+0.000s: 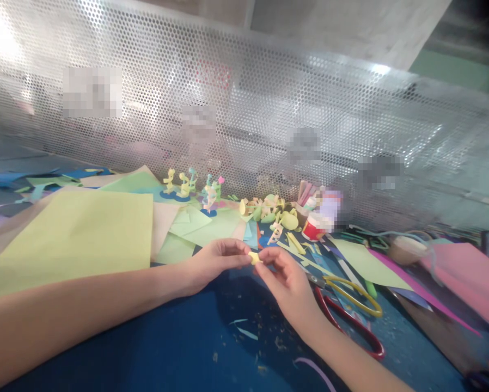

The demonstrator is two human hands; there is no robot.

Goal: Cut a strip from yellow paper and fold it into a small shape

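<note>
Between my two hands, over the blue tabletop (166,337), is a small piece of yellow foam or paper (254,258). My left hand (215,264) pinches its left side between thumb and fingers. On its right side the thumb and fingers of my right hand (283,275) close on it too. Scissors with one yellow and one red handle (353,326) lie just right of my right hand, partly hidden by it. Beyond my hands sits a pile of small yellow-green cut pieces (275,209).
Large yellow-green sheets (101,234) cover the left side. Several small figures on blue bases (183,188) stand at the back before a perforated metal panel (244,120). A red and white jar (315,227) stands right of the cut pieces. Pink sheets (469,272) lie far right.
</note>
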